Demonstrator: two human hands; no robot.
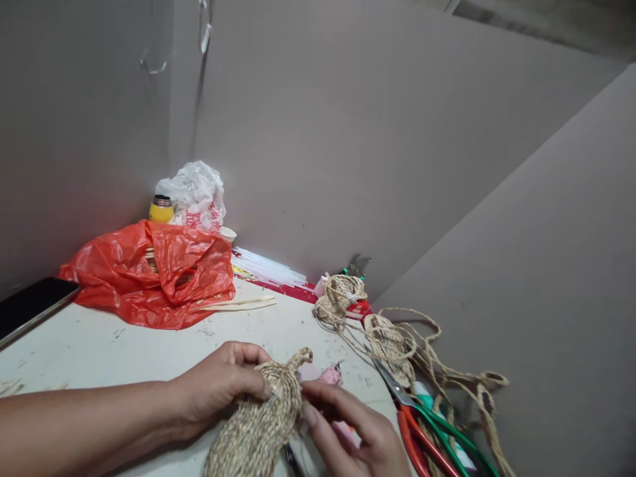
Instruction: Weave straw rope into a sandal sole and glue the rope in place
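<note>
A tan piece of coiled straw braid [256, 424], with a small loop at its top, is held low in front of me. My left hand [221, 387] grips its upper left side, thumb on the face and fingers curled behind. At the right edge, the thumb and forefinger of my right hand [355, 430] are closed; whether a finer strand is between them is hidden. Just behind the piece lies a pink object with a small metal tip [332, 375], partly covered. Scissors [427, 424] with red and green handles rest to the right of my right hand.
Coils of braided cord [387, 341] heap along the table's right edge. A red plastic bag [163, 271] lies at the back left, near a phone [37, 305], a yellow jar [161, 210] and a white bag [196, 189]. White sticks [268, 267] lie by the wall.
</note>
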